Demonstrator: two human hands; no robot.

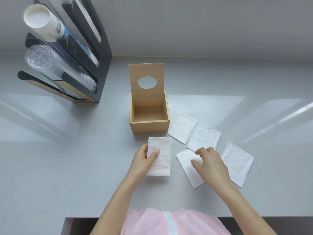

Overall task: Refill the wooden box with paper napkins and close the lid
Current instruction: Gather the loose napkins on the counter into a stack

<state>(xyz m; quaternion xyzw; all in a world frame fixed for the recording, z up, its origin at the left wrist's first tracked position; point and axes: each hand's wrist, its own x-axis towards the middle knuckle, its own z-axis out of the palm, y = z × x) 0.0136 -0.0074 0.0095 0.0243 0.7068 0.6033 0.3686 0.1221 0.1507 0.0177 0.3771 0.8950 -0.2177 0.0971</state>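
Observation:
The wooden box [149,127] stands open and empty in the middle of the grey counter. Its lid [146,72], with an oval hole, is tipped upright at the back. My left hand [144,161] holds a white napkin [160,156] just in front of the box, thumb on top. My right hand [210,162] hovers with curled fingers over another napkin [189,170] lying on the counter. To the right of the box lie three more napkins: one [183,128] beside it, one [205,138] further right and one [237,163] at the far right.
A black and wood cup dispenser [88,53] stands at the back left, holding paper cups [42,22] and clear plastic cups [44,61]. The counter's front edge [81,217] runs just before my body. A wall rises behind the box.

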